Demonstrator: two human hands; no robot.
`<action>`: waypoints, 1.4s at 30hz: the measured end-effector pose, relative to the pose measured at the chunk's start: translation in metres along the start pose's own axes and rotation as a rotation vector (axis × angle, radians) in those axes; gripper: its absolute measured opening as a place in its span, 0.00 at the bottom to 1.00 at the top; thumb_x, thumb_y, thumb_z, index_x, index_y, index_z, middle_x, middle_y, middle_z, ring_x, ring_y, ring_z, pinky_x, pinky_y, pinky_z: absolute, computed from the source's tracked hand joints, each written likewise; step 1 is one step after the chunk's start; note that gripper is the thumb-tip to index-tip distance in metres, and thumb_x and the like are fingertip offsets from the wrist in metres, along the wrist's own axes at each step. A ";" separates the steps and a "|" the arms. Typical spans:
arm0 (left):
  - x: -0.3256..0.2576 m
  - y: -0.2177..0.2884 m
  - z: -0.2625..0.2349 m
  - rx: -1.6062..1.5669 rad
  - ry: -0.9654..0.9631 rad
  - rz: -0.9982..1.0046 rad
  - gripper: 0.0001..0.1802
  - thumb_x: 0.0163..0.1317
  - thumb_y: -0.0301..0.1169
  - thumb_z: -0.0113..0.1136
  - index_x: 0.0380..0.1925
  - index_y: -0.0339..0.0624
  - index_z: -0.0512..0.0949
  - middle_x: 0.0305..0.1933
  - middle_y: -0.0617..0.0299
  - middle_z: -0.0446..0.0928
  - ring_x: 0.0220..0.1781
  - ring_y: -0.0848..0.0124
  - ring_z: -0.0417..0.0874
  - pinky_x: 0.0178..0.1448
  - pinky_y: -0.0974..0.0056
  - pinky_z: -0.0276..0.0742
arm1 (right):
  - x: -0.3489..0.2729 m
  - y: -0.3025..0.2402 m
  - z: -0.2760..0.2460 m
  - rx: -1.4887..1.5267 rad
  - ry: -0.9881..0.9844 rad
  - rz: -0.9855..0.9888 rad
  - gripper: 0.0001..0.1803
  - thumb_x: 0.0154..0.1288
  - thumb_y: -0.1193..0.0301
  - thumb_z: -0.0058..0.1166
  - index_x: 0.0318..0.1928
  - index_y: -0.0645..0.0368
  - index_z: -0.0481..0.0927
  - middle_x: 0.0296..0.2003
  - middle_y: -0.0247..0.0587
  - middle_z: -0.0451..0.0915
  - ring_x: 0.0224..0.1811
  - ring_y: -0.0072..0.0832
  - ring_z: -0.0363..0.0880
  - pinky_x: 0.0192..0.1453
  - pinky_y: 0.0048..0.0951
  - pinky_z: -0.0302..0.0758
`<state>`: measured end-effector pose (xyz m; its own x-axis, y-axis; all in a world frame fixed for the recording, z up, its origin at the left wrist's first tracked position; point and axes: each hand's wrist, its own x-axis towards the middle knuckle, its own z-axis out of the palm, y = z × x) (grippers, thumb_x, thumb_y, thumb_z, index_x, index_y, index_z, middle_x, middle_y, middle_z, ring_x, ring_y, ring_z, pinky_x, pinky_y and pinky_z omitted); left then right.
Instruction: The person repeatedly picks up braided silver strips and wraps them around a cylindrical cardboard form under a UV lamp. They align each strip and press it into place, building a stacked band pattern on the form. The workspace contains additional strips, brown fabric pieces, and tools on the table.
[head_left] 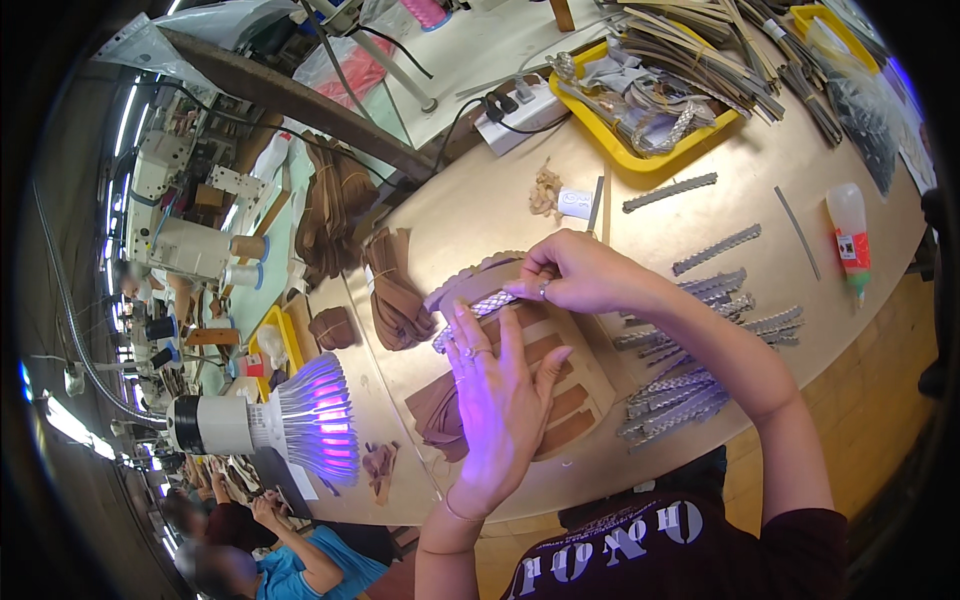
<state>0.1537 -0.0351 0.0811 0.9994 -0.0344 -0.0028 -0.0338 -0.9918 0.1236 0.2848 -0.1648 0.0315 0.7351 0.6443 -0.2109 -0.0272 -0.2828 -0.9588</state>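
A pale braided strip point(492, 303) lies along a brown strip with a scalloped edge point(462, 283). My right hand point(580, 272) pinches the braid's far right end between thumb and fingertips. My left hand point(492, 385) is spread flat, its fingertips resting on the braid's left part and hiding some of it. Beneath both hands is a light board point(597, 375) bearing several short brown strips point(570, 402). A stack of brown pieces point(437, 415) sits just left of my left hand.
Grey braided strips point(680, 400) lie in a pile to the right, near a glue bottle point(849, 240). At the back stands a yellow tray point(640, 160) of scraps beside a white power strip point(518, 118). A lamp point(310, 418) juts in from the left; co-workers sit beyond it.
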 end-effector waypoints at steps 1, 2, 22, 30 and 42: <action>0.000 0.000 0.000 -0.007 0.001 0.000 0.39 0.65 0.54 0.56 0.64 0.31 0.65 0.69 0.20 0.50 0.72 0.30 0.53 0.74 0.39 0.53 | 0.000 0.001 0.001 -0.012 0.002 0.012 0.15 0.65 0.62 0.63 0.31 0.63 0.83 0.20 0.31 0.76 0.25 0.18 0.70 0.30 0.27 0.68; 0.000 0.000 0.001 -0.005 0.000 -0.001 0.39 0.65 0.54 0.56 0.64 0.32 0.65 0.69 0.20 0.50 0.72 0.30 0.54 0.74 0.39 0.53 | -0.001 0.002 0.001 0.017 -0.004 0.010 0.15 0.65 0.62 0.63 0.31 0.63 0.83 0.20 0.31 0.76 0.25 0.18 0.69 0.30 0.27 0.68; -0.002 -0.004 0.007 -0.109 0.090 0.002 0.39 0.62 0.53 0.62 0.61 0.30 0.69 0.68 0.21 0.55 0.70 0.29 0.59 0.71 0.39 0.60 | 0.011 0.029 0.017 0.092 0.007 0.026 0.17 0.66 0.60 0.64 0.33 0.63 0.84 0.24 0.31 0.80 0.28 0.16 0.70 0.34 0.24 0.69; -0.024 -0.027 0.001 -0.744 0.651 -0.236 0.32 0.65 0.29 0.62 0.65 0.29 0.62 0.68 0.42 0.64 0.70 0.53 0.66 0.74 0.52 0.59 | -0.024 -0.005 0.015 0.410 0.130 -0.151 0.14 0.65 0.63 0.64 0.31 0.61 0.82 0.25 0.25 0.77 0.27 0.11 0.69 0.33 0.18 0.67; -0.053 -0.021 -0.008 -2.289 0.527 -0.210 0.14 0.72 0.28 0.52 0.55 0.40 0.73 0.50 0.59 0.80 0.52 0.66 0.84 0.61 0.57 0.80 | -0.113 -0.053 0.045 0.447 0.180 -0.300 0.16 0.58 0.67 0.70 0.43 0.61 0.81 0.29 0.24 0.74 0.33 0.12 0.69 0.41 0.18 0.68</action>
<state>0.1011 -0.0112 0.0870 0.9152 0.4004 -0.0460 -0.2817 0.7172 0.6374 0.1727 -0.1911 0.0974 0.8578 0.5074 0.0818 -0.0541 0.2475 -0.9674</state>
